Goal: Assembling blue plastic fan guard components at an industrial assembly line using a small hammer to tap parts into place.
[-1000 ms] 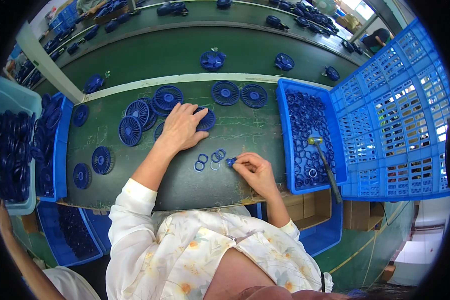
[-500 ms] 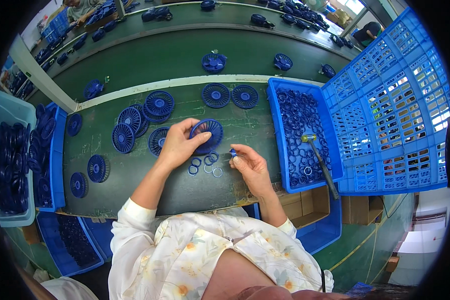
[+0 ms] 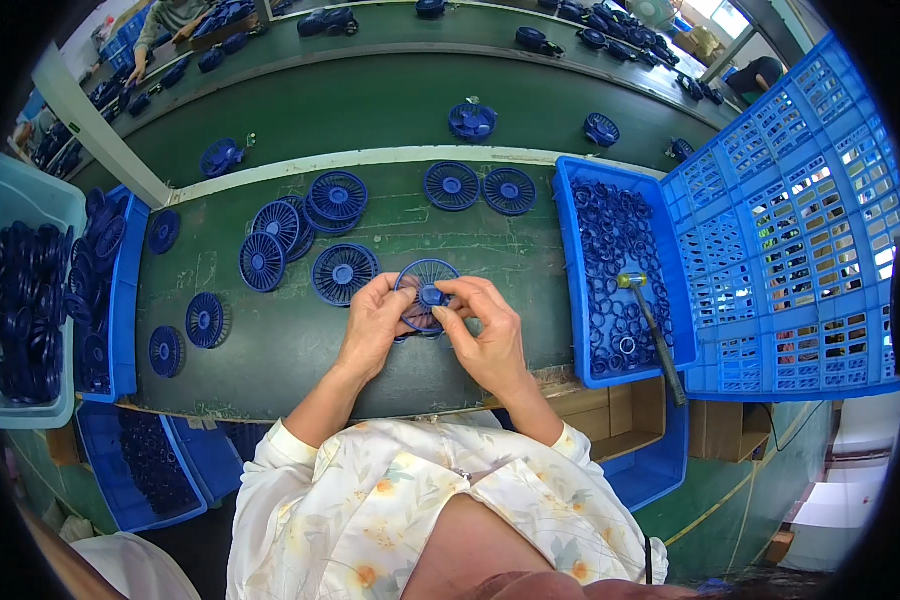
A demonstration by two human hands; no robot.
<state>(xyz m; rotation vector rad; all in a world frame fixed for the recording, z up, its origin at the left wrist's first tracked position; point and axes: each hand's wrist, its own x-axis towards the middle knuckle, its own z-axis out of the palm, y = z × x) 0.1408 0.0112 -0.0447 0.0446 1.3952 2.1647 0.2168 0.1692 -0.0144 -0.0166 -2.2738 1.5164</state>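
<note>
My left hand [image 3: 372,328] is closed on the left edge of a round blue fan grille [image 3: 426,272], held tilted just above the table. My right hand [image 3: 488,335] pinches a small blue ring [image 3: 434,297] against the middle of this grille; fingertips partly cover the ring. Hands and grille hide most of the loose rings lying on the table beneath. Left of my hands, one flat grille [image 3: 345,274] lies close by, with an overlapping group of grilles [image 3: 280,226] beyond it. Two more grilles [image 3: 452,187] rest side by side near the table's far edge.
At right, a blue crate [image 3: 576,300] holds many small rings, with a hammer [image 3: 654,335] across its near right side. A tall blue lattice basket [image 3: 785,250] leans behind it. Bins of grilles [image 3: 30,315] stand left. Fan parts [image 3: 472,122] sit on the conveyor beyond.
My right hand has moved left and brought the ring to the grille. The grille has been shifted slightly right and down, over the loose rings. The whole view has shifted a little.
</note>
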